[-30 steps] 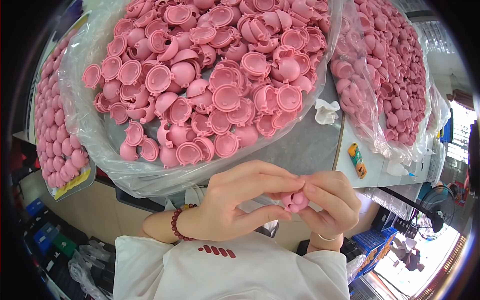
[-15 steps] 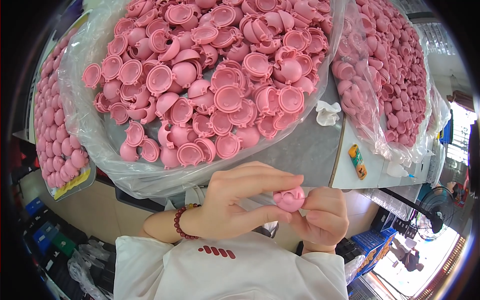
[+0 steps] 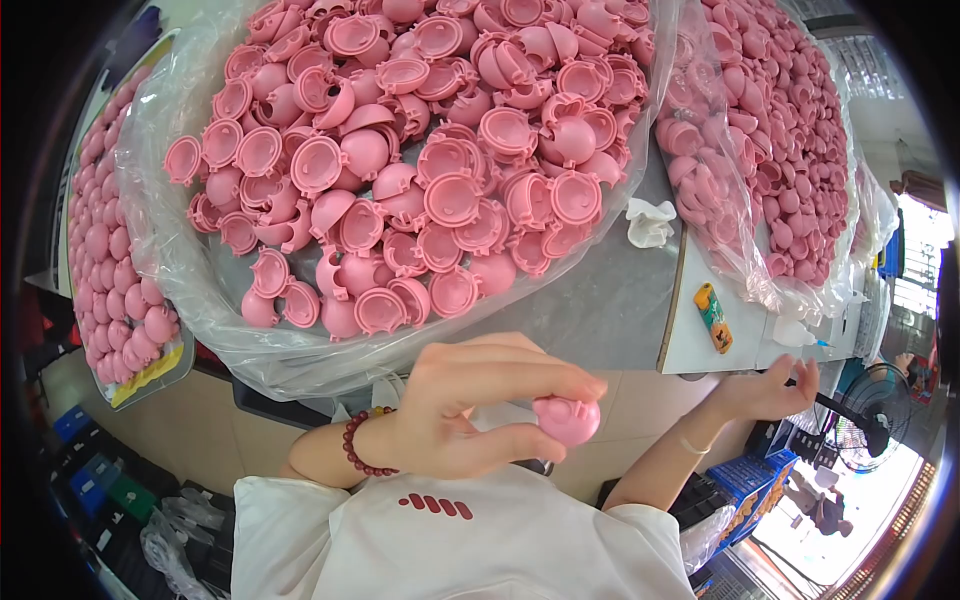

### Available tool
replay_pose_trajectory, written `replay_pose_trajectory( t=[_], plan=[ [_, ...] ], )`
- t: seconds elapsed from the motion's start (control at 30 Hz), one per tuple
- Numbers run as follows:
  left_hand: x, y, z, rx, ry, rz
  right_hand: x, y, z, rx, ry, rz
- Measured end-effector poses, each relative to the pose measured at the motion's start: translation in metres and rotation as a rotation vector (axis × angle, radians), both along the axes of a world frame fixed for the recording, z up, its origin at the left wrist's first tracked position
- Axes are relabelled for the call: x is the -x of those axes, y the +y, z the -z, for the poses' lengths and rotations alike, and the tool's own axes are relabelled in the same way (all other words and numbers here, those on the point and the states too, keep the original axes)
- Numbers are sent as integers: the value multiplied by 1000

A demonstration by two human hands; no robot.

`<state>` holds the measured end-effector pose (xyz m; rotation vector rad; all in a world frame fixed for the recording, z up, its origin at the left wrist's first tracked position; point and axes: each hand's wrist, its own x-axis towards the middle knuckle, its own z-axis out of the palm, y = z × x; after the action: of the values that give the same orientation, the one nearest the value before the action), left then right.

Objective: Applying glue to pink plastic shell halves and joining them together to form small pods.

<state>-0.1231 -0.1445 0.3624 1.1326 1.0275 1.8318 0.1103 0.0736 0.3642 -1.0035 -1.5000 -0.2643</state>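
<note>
My left hand (image 3: pixel 480 400), with a beaded bracelet at the wrist, pinches a small pink plastic ball (image 3: pixel 568 421) between thumb and fingers. The ball is rounded, with a notched, lug-like part at its top, and hangs over the gap before the table. Off to the right, my right hand (image 3: pixel 770 390) is apart from the ball, near the table's front edge. Its fingers are half curled with gaps between them, and I see nothing held there. Beyond my left hand lies a heap of pink half shells (image 3: pixel 455 199) on clear plastic sheeting (image 3: pixel 290 365).
More pink shells fill a clear bag (image 3: pixel 790 190) at the right. Pink balls lie in a tray (image 3: pixel 165 375) at the left. A crumpled white tissue (image 3: pixel 650 222), an orange-and-green object (image 3: pixel 713 318) and a small white bottle (image 3: pixel 793 332) lie on the table. A fan (image 3: pixel 868 425) stands at the right.
My right hand has left the ball and swung out to the right, its fingers loosening. My left hand still holds the ball, which has turned and moved slightly left and down.
</note>
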Motion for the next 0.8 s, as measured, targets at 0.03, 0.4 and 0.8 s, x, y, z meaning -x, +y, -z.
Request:
replay_pose_trajectory(
  t=[0.03, 0.4, 0.8],
  plan=[
    [-2, 1, -1, -4, -1, 0, -19, 20, 3, 24, 117, 99],
    [-3, -3, -5, 119, -852, 442, -45, 47, -3, 526, 186, -136],
    [30, -47, 17, -239, -253, 387, 88, -62, -22, 736, -13, -1187]
  ],
)
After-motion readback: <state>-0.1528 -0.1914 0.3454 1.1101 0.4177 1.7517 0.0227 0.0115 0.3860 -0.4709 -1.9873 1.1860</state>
